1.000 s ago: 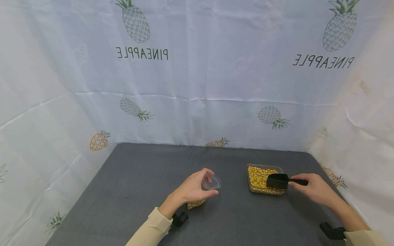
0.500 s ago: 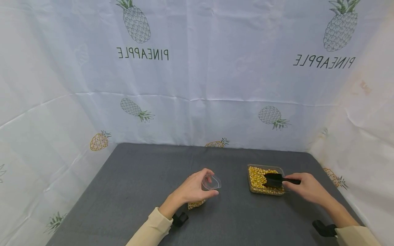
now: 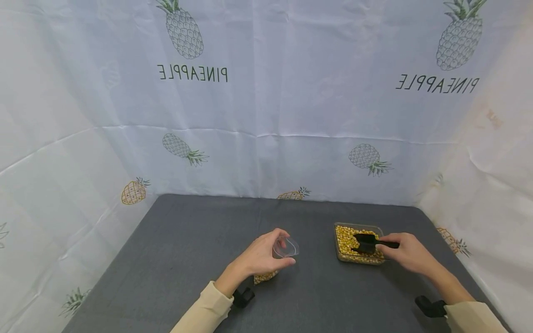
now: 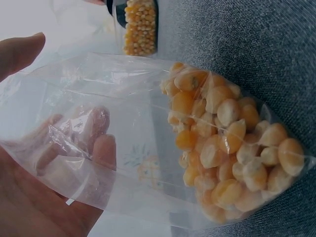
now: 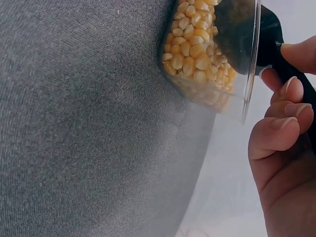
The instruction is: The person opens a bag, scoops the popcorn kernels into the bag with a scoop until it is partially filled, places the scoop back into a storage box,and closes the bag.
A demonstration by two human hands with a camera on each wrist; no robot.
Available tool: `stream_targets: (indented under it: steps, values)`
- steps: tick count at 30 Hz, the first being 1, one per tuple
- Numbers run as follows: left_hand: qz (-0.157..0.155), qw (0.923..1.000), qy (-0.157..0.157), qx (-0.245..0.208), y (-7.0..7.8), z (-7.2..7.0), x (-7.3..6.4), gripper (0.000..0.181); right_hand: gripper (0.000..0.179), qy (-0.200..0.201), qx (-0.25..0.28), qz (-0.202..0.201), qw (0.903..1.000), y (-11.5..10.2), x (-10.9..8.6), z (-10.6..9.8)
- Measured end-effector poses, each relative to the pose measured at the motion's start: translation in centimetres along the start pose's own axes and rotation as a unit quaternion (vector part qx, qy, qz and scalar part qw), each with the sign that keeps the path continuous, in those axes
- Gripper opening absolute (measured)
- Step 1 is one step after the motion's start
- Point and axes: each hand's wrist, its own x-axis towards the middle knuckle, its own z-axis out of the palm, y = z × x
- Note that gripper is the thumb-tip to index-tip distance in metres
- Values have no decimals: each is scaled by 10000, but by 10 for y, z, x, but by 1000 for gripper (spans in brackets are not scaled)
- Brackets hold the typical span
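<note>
My left hand (image 3: 259,255) holds the mouth of a clear plastic bag (image 3: 286,248) spread between thumb and fingers. Yellow corn kernels (image 4: 227,153) fill the bag's lower part, which rests on the table in the left wrist view. On the right, a black scoop (image 3: 366,243) has its handle gripped by my right hand (image 3: 410,253). Its blade is dug into the corn in a clear rectangular container (image 3: 336,247). Through the container's wall in the right wrist view, kernels (image 5: 190,49) lie against the scoop's dark blade, part of which they hide.
A dark grey cloth (image 3: 200,249) covers the table. White curtains (image 3: 258,101) with pineapple prints stand behind it and at both sides. The container sits at the back right, apart from the bag.
My right hand has moved left with the scoop, pushing the blade deeper into the corn toward the container's left side. The left hand and bag have stayed put.
</note>
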Motion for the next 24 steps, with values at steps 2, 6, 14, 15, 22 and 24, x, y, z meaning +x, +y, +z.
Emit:
stream_targets:
  steps: [2, 6, 14, 15, 22, 24]
  values:
    - [14, 10000, 4, 13, 1, 0, 0, 61, 38, -25, 37, 19, 10000, 0, 0, 1]
    - [22, 10000, -8, 16, 2, -1, -1, 60, 38, -58, 68, 49, 9999, 0, 0, 2]
    - [-17, 10000, -13, 7, 2, 0, 0, 60, 36, -21, 28, -20, 10000, 1, 0, 3]
    - [-5, 10000, -6, 3, 2, 0, 0, 60, 37, -34, 36, -13, 10000, 1, 0, 3]
    - [25, 10000, -4, -19, 2, 0, 0, 58, 39, -107, 59, 48, 9999, -1, 2, 3]
    - [29, 10000, -10, -17, 2, 0, 0, 58, 39, -117, 54, 41, 9999, -1, 2, 4]
